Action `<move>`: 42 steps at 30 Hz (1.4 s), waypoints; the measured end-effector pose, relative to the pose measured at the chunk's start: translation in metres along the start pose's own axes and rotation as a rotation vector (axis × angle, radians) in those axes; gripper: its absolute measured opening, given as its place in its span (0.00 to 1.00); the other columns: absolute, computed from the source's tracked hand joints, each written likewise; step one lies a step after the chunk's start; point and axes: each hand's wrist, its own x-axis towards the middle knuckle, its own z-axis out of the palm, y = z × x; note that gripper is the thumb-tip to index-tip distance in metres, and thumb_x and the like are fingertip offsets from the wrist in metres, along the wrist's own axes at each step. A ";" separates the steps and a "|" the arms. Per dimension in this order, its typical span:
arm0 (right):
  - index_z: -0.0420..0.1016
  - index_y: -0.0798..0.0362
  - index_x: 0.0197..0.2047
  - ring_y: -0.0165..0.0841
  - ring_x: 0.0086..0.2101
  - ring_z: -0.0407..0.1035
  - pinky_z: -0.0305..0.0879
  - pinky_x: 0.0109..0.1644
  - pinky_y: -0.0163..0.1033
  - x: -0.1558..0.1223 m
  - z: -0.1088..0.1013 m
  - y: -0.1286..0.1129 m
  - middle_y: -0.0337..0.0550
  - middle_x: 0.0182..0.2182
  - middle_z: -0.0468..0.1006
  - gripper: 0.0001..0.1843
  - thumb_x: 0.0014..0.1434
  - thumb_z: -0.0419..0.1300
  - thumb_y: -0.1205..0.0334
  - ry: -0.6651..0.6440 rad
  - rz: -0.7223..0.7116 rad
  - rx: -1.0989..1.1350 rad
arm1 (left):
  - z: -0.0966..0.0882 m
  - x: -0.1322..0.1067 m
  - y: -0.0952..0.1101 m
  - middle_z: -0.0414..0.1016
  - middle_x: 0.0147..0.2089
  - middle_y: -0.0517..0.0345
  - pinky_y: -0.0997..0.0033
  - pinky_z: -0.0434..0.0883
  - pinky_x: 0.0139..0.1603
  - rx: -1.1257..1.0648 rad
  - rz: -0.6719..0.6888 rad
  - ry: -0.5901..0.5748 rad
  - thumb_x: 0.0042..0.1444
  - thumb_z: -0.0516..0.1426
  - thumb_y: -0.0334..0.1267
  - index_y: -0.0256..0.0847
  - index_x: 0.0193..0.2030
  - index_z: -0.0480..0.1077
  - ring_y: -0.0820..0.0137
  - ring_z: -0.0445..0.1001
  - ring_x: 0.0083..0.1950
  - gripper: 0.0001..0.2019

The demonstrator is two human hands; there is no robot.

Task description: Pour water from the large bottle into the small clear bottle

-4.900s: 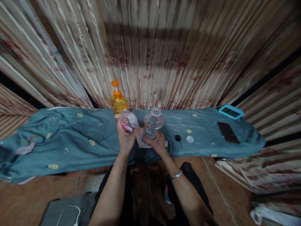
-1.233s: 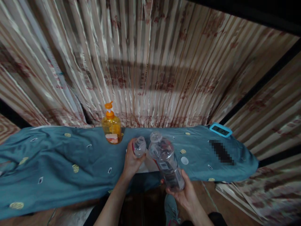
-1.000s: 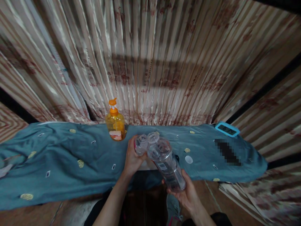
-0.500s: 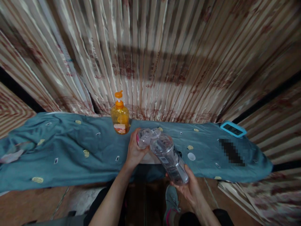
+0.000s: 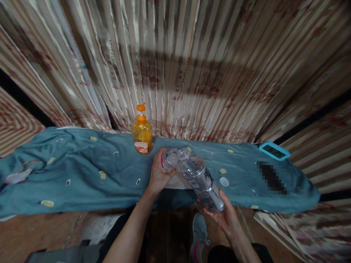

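My left hand (image 5: 159, 175) is wrapped round a small clear bottle (image 5: 169, 160) with a bit of pink on its side. In my right hand (image 5: 227, 215) lies a larger clear plastic bottle (image 5: 200, 182) with a printed label, gripped near its base. This large bottle is tilted, its mouth beside the small bottle's mouth; whether they touch I cannot tell. Any liquid passing between them is too faint to make out. A white round cap (image 5: 224, 181) lies on the cloth to the right of the large bottle.
An orange pump bottle (image 5: 142, 137) stands at the back of the teal cloth (image 5: 120, 164). To the right are a blue-framed digital clock (image 5: 274, 151) and a pixelated dark object (image 5: 273, 178). Something pale (image 5: 179, 182) lies beneath my hands. Striped curtains (image 5: 170, 73) hang behind.
The view has shifted slightly, so everything sits a little differently in the frame. Both hands keep their holds, and the two bottle mouths stay side by side.
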 end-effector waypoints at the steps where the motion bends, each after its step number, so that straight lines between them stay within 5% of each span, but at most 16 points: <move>1: 0.89 0.45 0.38 0.50 0.29 0.87 0.83 0.24 0.44 0.000 0.000 -0.001 0.48 0.35 0.92 0.35 0.24 0.91 0.49 0.003 -0.010 -0.002 | 0.000 0.000 0.000 0.76 0.66 0.45 0.47 0.71 0.74 0.002 -0.002 -0.001 0.44 0.71 0.33 0.42 0.68 0.66 0.50 0.76 0.69 0.42; 12: 0.89 0.47 0.32 0.45 0.26 0.84 0.82 0.22 0.42 -0.006 0.007 -0.010 0.45 0.30 0.90 0.35 0.16 0.91 0.47 0.089 -0.060 -0.030 | 0.002 -0.002 0.000 0.78 0.65 0.45 0.47 0.72 0.73 0.014 -0.010 -0.022 0.44 0.71 0.33 0.42 0.68 0.67 0.50 0.77 0.67 0.41; 24: 0.90 0.42 0.33 0.48 0.27 0.85 0.81 0.22 0.41 -0.002 0.003 -0.014 0.46 0.31 0.91 0.34 0.18 0.90 0.46 0.073 -0.061 -0.017 | 0.001 -0.004 0.008 0.77 0.69 0.42 0.44 0.70 0.76 0.004 -0.108 -0.172 0.44 0.70 0.34 0.39 0.72 0.65 0.48 0.76 0.70 0.45; 30: 0.91 0.40 0.37 0.48 0.28 0.86 0.82 0.24 0.41 0.002 -0.004 -0.013 0.47 0.34 0.92 0.33 0.24 0.90 0.44 0.029 -0.069 -0.025 | 0.002 -0.003 0.012 0.77 0.68 0.41 0.45 0.70 0.76 -0.016 -0.095 -0.194 0.42 0.72 0.35 0.37 0.72 0.65 0.47 0.77 0.69 0.47; 42: 0.91 0.44 0.34 0.50 0.28 0.86 0.81 0.23 0.41 0.005 -0.005 -0.011 0.47 0.32 0.91 0.34 0.20 0.90 0.43 0.045 -0.034 -0.033 | 0.003 -0.004 0.017 0.78 0.68 0.43 0.45 0.69 0.77 -0.094 -0.085 -0.217 0.44 0.72 0.34 0.39 0.72 0.67 0.47 0.77 0.70 0.46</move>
